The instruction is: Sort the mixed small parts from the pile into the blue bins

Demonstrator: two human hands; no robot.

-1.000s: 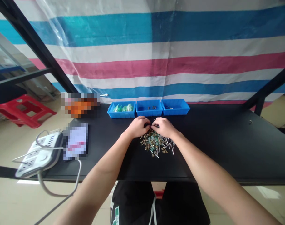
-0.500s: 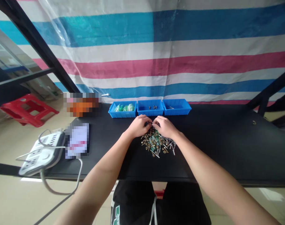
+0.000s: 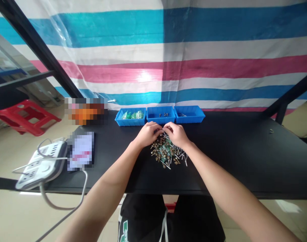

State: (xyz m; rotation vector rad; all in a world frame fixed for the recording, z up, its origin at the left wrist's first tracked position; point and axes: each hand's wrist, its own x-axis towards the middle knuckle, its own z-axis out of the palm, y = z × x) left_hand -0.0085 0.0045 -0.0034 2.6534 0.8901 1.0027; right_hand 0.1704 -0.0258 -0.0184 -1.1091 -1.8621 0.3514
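At the far edge of a pile of small parts (image 3: 165,153), my left hand (image 3: 147,133) and my right hand (image 3: 178,135) meet, fingertips almost touching. Both are closed in a pinch; what sits between the fingers is too small to make out. The pile mixes brass-coloured screw-like pieces, thin silver pins and green bits. Just beyond my hands stand three blue bins in a row. Green and clear pieces lie in the left bin (image 3: 130,123), a few small metal parts in the middle bin (image 3: 153,120), and thin silver pins in the right bin (image 3: 197,118).
On the black table (image 3: 234,154), a white power strip (image 3: 42,164) with cables sits at the left edge, beside a blurred-out flat object (image 3: 80,151). A small metal piece (image 3: 271,131) lies far right. A red stool (image 3: 27,117) stands on the floor at left.
The view has shifted slightly. My fingertips have moved a little at the same spot, and both hands stay pinched over the far edge of the pile.
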